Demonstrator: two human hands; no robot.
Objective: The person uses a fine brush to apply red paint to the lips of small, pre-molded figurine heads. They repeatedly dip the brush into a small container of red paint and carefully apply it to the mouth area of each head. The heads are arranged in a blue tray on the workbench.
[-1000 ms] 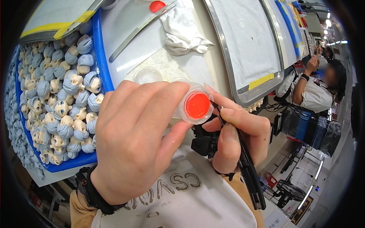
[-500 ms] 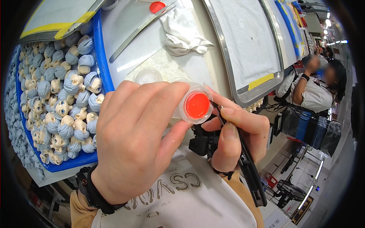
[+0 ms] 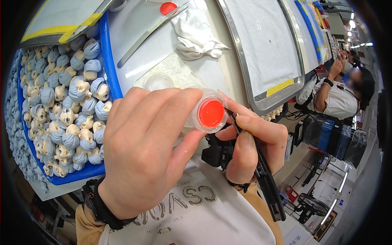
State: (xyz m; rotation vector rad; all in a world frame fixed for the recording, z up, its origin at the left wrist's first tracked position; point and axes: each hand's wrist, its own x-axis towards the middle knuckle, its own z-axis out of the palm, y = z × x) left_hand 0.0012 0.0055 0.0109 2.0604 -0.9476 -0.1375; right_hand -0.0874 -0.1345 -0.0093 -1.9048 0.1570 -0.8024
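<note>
My left hand (image 3: 143, 151) is closed on a small translucent plastic jar (image 3: 192, 119) filled with bright red paint (image 3: 211, 114). Its mouth is tilted toward me, between thumb and fingertips. My right hand (image 3: 255, 143) pinches a long black tool (image 3: 267, 179), shaped like a craft knife, between thumb and fingers. Its narrow upper end reaches the jar's right rim; whether it touches the rim, I cannot tell. Fingers of the right hand also lie against the jar's side. Just behind the left hand, a round clear lid or dish (image 3: 159, 82) lies on a smeared sheet.
At left, a blue tray (image 3: 109, 53) holds many doll heads (image 3: 67, 116) with grey-blue hair. Beyond my hands lie a white cloth (image 3: 198, 34), a metal ruler-like strip (image 3: 147, 36) and a red lid (image 3: 168, 7). A metal-rimmed tray (image 3: 245, 69) stands right; a co-worker (image 3: 339, 92) sits beyond it.
Both my hands, the jar and the tool are nearly still; the right hand has shifted very slightly left. The co-worker at right has moved their head and raised hands.
</note>
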